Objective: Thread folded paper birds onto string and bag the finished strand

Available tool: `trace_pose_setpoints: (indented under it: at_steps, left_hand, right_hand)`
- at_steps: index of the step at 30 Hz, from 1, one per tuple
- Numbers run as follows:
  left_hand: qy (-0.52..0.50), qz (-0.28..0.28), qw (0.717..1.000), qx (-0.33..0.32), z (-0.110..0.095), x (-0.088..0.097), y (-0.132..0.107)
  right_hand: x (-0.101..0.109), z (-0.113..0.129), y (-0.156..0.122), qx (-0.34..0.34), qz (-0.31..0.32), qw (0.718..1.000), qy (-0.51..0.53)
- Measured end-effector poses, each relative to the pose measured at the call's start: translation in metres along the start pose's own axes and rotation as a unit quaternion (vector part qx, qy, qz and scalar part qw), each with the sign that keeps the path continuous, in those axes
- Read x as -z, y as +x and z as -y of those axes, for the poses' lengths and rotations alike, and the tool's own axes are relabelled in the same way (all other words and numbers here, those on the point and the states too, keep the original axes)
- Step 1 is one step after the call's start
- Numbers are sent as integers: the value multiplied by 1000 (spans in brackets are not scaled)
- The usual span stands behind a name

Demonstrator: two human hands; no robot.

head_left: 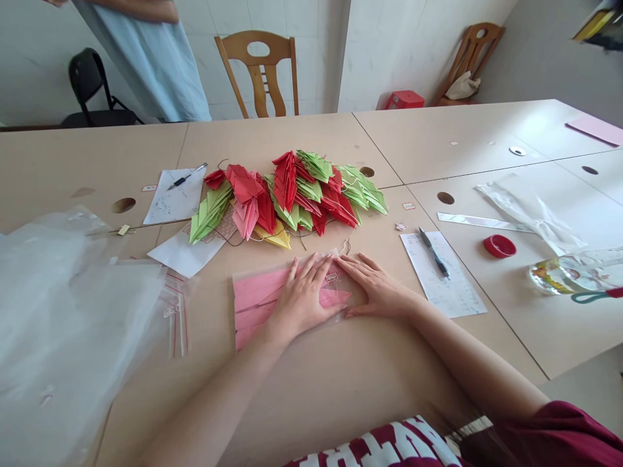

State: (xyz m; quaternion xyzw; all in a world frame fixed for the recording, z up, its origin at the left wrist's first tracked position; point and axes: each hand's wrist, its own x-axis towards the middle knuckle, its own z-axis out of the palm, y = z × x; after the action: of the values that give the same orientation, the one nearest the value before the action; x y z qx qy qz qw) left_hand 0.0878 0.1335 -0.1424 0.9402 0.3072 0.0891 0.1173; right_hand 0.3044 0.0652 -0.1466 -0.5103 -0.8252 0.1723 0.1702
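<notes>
A clear plastic bag [257, 275] with pink folded paper [256, 301] inside lies flat on the table before me. My left hand [302, 292] rests on the bag's middle, fingers stretched out and pressing down. At the bag's right end my right hand [374, 287] lies with its fingers extended, their tips near the left fingertips. A small printed label [331, 277] shows through the plastic between both hands. Just beyond them sits a heap of folded paper pieces [292, 194] in red, green, pink and yellow, with thin cords among them.
Large clear plastic bags [73, 324] spread over the table's left side. Written sheets with pens lie left [170, 201] and right [452, 285]. Further right are a red tape roll [500, 246] and a clear bottle [574, 272]. A person [150, 58] stands across the table.
</notes>
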Motion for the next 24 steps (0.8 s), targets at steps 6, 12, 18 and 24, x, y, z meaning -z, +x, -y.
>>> trace_pose_setpoints:
  at_steps: [6, 12, 18, 24]
  left_hand:
    - [-18, -10, 1000, 4, -1, 2, 0]
    - [-20, -17, 1000, 4, -1, 1, -1]
    - [-18, -7, 1000, 5, -2, 3, -1]
    - [-40, -3, 999, 20, -1, 0, 0]
  right_hand:
    - [3, 6, -2, 5, -31, 998, -57]
    - [-2, 12, 1, 8, -11, 993, -115]
    - [-8, 17, 1, -11, -12, 994, -110]
    - [-4, 18, 0, -40, -90, 992, -74]
